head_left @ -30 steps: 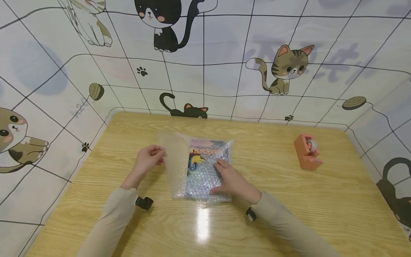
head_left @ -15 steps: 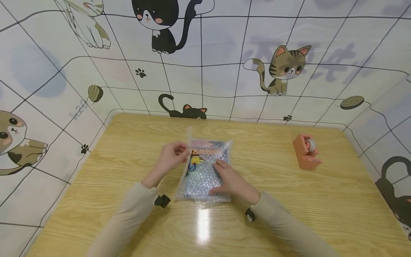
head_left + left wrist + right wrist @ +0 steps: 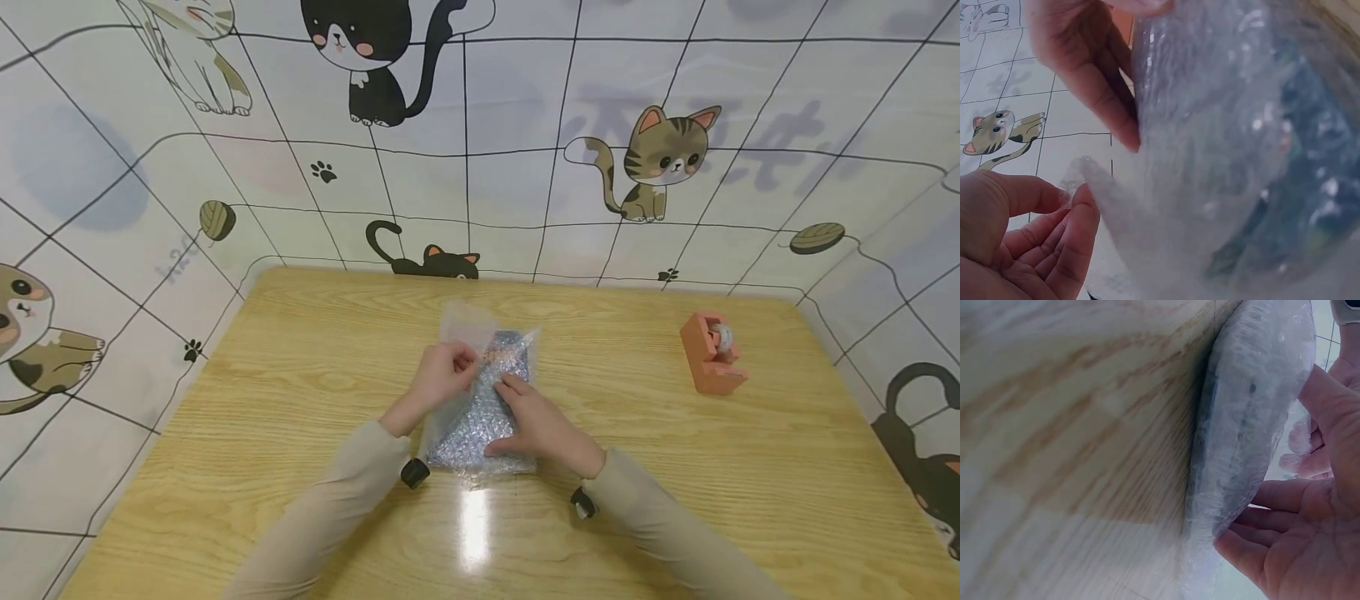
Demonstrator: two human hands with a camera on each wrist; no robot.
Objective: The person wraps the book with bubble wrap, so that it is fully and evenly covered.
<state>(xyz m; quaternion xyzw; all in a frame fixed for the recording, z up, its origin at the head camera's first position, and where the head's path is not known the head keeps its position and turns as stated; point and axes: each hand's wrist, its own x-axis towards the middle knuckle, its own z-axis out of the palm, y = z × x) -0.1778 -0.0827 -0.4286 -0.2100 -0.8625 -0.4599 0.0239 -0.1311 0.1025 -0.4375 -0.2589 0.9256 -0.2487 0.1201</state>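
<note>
A book or booklet with a colourful cover (image 3: 504, 355) lies flat on the table inside clear bubble wrap (image 3: 467, 437). My left hand (image 3: 438, 379) pinches the wrap's loose left flap between thumb and fingertips, holding it raised and folded over the cover's left part. In the left wrist view, the pinched corner (image 3: 1079, 175) stands up between the fingertips. My right hand (image 3: 543, 429) rests on the right side of the wrapped book, thumb and fingers spread. From the right wrist view, its fingers (image 3: 1254, 550) lie along the bundle's edge. The flap blurs most of the cover's picture.
A pink tape dispenser (image 3: 708, 354) with a roll of clear tape stands to the right on the wooden table (image 3: 315, 333). A backdrop (image 3: 517, 192) printed with cats and grid lines rises behind the table and at both sides.
My left hand has moved right, lifting the wrap's left flap upright and then over the cover. My right hand has stayed in place on the book.
</note>
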